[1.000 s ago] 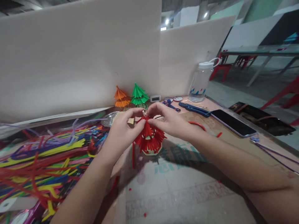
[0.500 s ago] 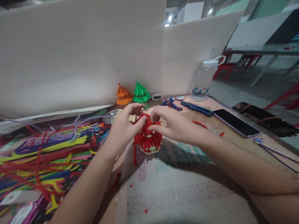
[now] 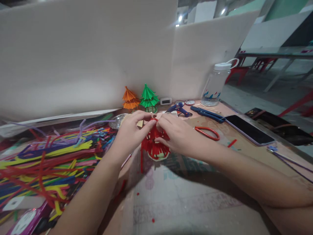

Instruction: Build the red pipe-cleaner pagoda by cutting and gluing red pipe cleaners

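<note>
Red fringed tree (image 3: 156, 148) stands upright on the printed mat (image 3: 186, 199), straight ahead of the person and between both hands, its long axis vertical with the tip uppermost. Nearest the camera the mat carries faded teal and grey lettering, too worn and blurred to read. Both forearms converge on the piece from either side. The left hand (image 3: 129, 133) comes in from the left with thumb and forefinger pinched together on the tip. The right hand (image 3: 178, 135) comes from the right, fingers closed on the tip and thumb pressed into the fringe lower down. The two hands are about equally near and almost touch at the top. Left of them lies a heap of coloured strips (image 3: 49, 163). To the right are red scissors (image 3: 207, 132), then a dark phone (image 3: 249, 133) lying flat. Farther back are a blue glue gun (image 3: 179, 109), an orange tree (image 3: 129, 99) and a green tree (image 3: 148, 97) side by side against the white board (image 3: 85, 58), and a clear bottle (image 3: 215, 85) with small blue markings that cannot be read.
</note>
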Motion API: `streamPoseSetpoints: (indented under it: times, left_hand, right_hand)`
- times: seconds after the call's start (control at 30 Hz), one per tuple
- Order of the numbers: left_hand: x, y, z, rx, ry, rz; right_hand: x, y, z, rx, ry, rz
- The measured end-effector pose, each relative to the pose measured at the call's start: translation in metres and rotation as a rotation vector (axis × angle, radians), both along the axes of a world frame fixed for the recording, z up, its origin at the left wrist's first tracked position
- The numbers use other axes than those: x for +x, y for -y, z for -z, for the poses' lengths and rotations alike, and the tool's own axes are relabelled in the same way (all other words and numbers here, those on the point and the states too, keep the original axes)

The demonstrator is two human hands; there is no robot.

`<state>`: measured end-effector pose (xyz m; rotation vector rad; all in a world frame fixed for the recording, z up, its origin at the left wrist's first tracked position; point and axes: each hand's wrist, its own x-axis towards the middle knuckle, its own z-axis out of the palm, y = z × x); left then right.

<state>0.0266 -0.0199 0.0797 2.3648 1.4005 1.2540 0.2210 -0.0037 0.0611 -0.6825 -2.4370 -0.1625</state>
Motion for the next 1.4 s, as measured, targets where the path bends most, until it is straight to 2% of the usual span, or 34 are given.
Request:
streamPoseSetpoints:
  times: [0.27, 0.4, 0.53, 0.67, 0.8, 1.17, 1.27, 1.4]
  left_hand:
    - [-0.001, 0.005, -0.003, -0.04, -0.035, 0.003]
    - [0.002, 0.007, -0.005, -0.082, -0.066, 0.0]
    - [0.007, 0.008, -0.004, -0.085, -0.031, 0.024]
    - [0.006, 0.008, -0.001, -0.071, -0.001, 0.042]
    - [0.005, 0.009, 0.0, -0.047, 0.002, 0.017]
    - [0.01, 0.011, 0.001, -0.006, 0.002, -0.005]
    - [0.007, 0.01, 0.0, 0.014, 0.001, -0.001]
    - [0.003, 0.006, 0.0, -0.004, 0.042, 0.033]
  right_hand:
    - [0.0, -0.001, 0.002, -0.031, 0.004, 0.011]
    - [0.006, 0.002, -0.009, -0.177, -0.012, -0.009]
    - [0.012, -0.002, -0.018, -0.319, -0.144, -0.012]
    - [0.013, -0.011, -0.016, -0.419, -0.301, -0.047]
    - [0.013, -0.017, -0.011, -0.489, -0.355, -0.036]
    - [0.012, -0.016, -0.013, -0.544, -0.373, -0.062]
    - [0.014, -0.016, -0.013, -0.576, -0.321, -0.097]
    - [0.014, -0.018, -0.009, -0.528, -0.221, -0.091]
